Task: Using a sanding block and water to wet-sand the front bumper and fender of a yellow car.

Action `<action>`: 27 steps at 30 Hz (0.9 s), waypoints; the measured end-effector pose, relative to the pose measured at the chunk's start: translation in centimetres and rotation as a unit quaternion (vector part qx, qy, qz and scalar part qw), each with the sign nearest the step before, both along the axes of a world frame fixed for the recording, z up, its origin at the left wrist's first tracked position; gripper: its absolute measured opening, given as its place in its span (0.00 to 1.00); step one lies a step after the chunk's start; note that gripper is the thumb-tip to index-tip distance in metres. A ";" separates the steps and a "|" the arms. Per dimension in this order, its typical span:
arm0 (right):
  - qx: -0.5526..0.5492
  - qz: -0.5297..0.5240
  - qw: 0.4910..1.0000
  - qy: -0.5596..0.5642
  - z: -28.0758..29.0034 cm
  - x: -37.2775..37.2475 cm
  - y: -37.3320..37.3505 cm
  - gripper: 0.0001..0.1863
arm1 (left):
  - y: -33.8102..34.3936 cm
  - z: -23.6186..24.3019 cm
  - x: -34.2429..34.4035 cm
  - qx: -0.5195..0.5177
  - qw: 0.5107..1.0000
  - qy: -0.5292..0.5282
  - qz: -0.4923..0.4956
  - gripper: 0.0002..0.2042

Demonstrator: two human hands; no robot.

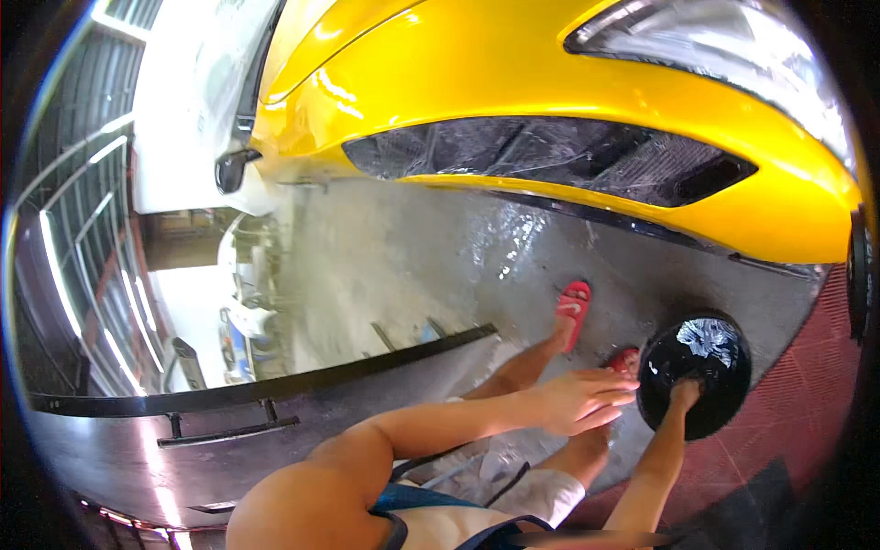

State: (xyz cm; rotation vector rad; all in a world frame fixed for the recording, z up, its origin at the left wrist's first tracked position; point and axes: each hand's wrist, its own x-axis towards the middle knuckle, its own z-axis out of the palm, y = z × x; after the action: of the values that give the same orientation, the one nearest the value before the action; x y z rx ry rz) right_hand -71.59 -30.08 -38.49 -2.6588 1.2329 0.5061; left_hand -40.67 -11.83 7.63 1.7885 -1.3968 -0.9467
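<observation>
A round black bucket [651,367] stands on the floor at the lower right, with dark liquid and a patch of white foam or reflection inside it. My right hand [687,390] reaches down into the bucket. Its fingers are sunk out of sight, so what they hold, if anything, is hidden. My left hand [587,400] hovers just left of the bucket, fingers stretched out and holding nothing. The fingertips come close to the rim; whether they touch it I cannot tell. Beyond the bucket is the front of a yellow car [477,73], its dark grille [550,158] and headlight [697,41] looking wet.
Wet grey floor [412,238] lies between me and the car, bordered on the right by red tiles [779,394]. My feet wear red slides [573,316]. A dark panel with a handle [229,431] stretches along the left, and a white vehicle [188,101] stands at the far left.
</observation>
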 end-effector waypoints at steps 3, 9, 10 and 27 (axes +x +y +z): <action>0.240 -0.161 0.951 -0.105 -0.8 2.7 5.4 0.13 | 4.4 -1.9 1.8 0.142 0.989 0.024 0.020 0.17; 0.703 -0.644 0.228 -0.199 12.4 5.1 -1.4 0.13 | 3.9 3.2 4.5 0.110 0.990 -0.003 0.085 0.18; 0.754 -0.593 0.244 -0.142 15.6 5.3 -3.0 0.13 | 3.9 4.6 5.1 0.085 0.991 -0.020 0.100 0.20; 0.650 -0.096 0.625 -0.421 80.3 62.7 18.6 0.23 | 6.5 20.2 43.5 -0.136 0.619 -0.200 0.747 0.33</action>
State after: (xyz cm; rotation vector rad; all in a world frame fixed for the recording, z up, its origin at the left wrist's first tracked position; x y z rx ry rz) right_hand -8.86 -11.45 41.80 -1.1373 0.4210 -0.0189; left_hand 2.88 -5.31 27.79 2.0912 0.1587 0.5799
